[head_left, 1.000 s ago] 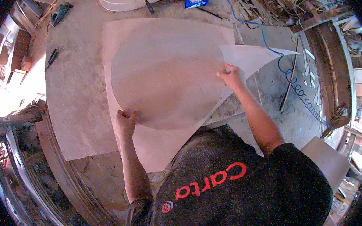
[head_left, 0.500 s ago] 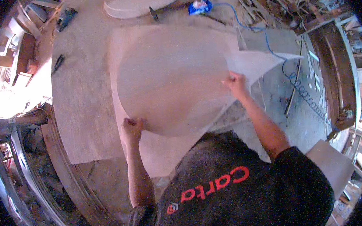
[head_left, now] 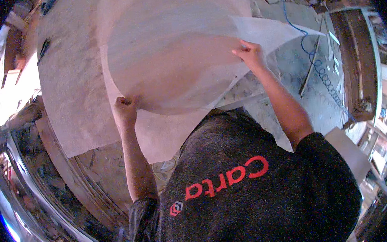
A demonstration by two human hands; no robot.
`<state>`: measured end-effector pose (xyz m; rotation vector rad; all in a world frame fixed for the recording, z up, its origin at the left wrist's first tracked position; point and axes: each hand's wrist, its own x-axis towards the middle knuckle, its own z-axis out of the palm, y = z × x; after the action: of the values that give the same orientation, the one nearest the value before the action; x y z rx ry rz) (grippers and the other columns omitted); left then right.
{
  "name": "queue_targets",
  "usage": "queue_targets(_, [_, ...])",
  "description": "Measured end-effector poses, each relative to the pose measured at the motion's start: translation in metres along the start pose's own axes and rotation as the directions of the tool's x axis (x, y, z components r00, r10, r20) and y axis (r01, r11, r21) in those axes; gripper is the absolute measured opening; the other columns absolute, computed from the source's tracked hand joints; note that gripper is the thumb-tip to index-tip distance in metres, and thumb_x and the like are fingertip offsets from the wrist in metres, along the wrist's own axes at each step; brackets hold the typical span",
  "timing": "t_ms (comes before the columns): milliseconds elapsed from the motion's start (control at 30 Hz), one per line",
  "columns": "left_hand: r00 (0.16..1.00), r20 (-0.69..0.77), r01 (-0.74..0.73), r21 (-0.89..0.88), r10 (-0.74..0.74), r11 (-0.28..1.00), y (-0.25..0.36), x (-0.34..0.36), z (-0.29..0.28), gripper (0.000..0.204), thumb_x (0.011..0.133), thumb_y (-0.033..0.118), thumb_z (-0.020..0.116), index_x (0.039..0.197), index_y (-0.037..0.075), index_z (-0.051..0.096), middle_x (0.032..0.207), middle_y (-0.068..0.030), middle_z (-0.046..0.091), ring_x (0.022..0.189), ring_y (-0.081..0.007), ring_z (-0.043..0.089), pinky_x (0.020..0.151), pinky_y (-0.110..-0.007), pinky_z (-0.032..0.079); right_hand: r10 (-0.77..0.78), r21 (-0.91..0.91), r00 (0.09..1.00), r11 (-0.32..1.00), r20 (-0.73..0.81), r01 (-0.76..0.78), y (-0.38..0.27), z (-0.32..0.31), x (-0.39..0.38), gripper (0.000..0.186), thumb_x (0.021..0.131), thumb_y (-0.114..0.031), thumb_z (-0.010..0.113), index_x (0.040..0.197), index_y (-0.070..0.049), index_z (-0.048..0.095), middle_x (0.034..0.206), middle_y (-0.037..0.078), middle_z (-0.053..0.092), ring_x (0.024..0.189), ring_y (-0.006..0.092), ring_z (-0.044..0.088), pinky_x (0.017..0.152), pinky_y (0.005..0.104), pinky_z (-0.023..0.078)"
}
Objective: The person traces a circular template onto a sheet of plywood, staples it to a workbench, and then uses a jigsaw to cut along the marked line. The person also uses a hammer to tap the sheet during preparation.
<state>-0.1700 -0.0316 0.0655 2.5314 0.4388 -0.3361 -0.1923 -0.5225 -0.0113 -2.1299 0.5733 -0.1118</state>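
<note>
I hold a large, thin, rounded sheet of pale wood veneer over a workbench. My left hand grips its lower left edge with the fingers curled around it. On the right edge my right hand pinches the sheet near a translucent pointed flap. The sheet bows slightly between my hands. Under it lies a second flat pale sheet, whose lower part shows beneath the held one.
The dusty grey workbench top spreads to the left, with a dark tool on it. A blue coiled cable and a dark rod lie to the right. Curved wooden frames stand at lower left.
The view has shifted so the sheet and both hands sit higher in the picture. Both hands keep their grip on the sheet's edges. The white oval board and blue tool at the top have left view.
</note>
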Motion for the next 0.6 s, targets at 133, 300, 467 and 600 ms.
queue_targets(133, [1.0, 0.029, 0.017, -0.202, -0.011, 0.979, -0.039, 0.007, 0.015, 0.043, 0.075, 0.037, 0.084, 0.086, 0.0, 0.065, 0.08, -0.0131, 0.07, 0.073, -0.0238, 0.067, 0.068, -0.037, 0.053, -0.017, 0.165, 0.996, 0.986, 0.09, 0.002, -0.039, -0.003, -0.014, 0.061, 0.074, -0.017, 0.087, 0.126, 0.005, 0.064, 0.075, 0.003, 0.067, 0.06, 0.0075, 0.056, 0.053, 0.0251, 0.047])
queue_targets(300, [0.993, 0.07, 0.096, -0.08, -0.09, 0.992, -0.008, -0.009, -0.004, 0.047, 0.074, 0.045, 0.081, 0.089, 0.003, 0.066, 0.086, -0.0154, 0.071, 0.083, -0.0306, 0.07, 0.073, -0.042, 0.054, 0.001, 0.031, 0.995, 1.0, 0.099, -0.004, -0.009, -0.017, -0.014, 0.059, 0.076, -0.019, 0.086, 0.126, 0.005, 0.064, 0.069, 0.001, 0.062, 0.054, 0.0074, 0.051, 0.048, 0.0251, 0.041])
queue_targets(467, [0.992, 0.053, 0.119, -0.026, -0.117, 0.993, -0.01, -0.014, -0.016, 0.047, 0.073, 0.045, 0.08, 0.094, 0.006, 0.065, 0.093, -0.0152, 0.071, 0.091, -0.0338, 0.069, 0.077, -0.045, 0.053, 0.146, 0.042, 0.978, 0.987, 0.152, -0.154, -0.041, -0.016, -0.023, 0.059, 0.079, -0.019, 0.084, 0.128, 0.004, 0.063, 0.067, 0.0, 0.059, 0.053, 0.0084, 0.05, 0.047, 0.0259, 0.04])
queue_targets(600, [0.994, 0.042, 0.108, -0.069, -0.105, 0.992, -0.011, -0.015, -0.013, 0.045, 0.073, 0.043, 0.079, 0.094, 0.007, 0.064, 0.094, -0.0147, 0.071, 0.092, -0.0337, 0.069, 0.078, -0.046, 0.053, 0.156, -0.088, 0.982, 0.985, 0.109, -0.147, -0.043, -0.022, -0.019, 0.058, 0.079, -0.02, 0.084, 0.128, 0.003, 0.063, 0.068, 0.0, 0.059, 0.055, 0.0088, 0.052, 0.049, 0.0261, 0.045])
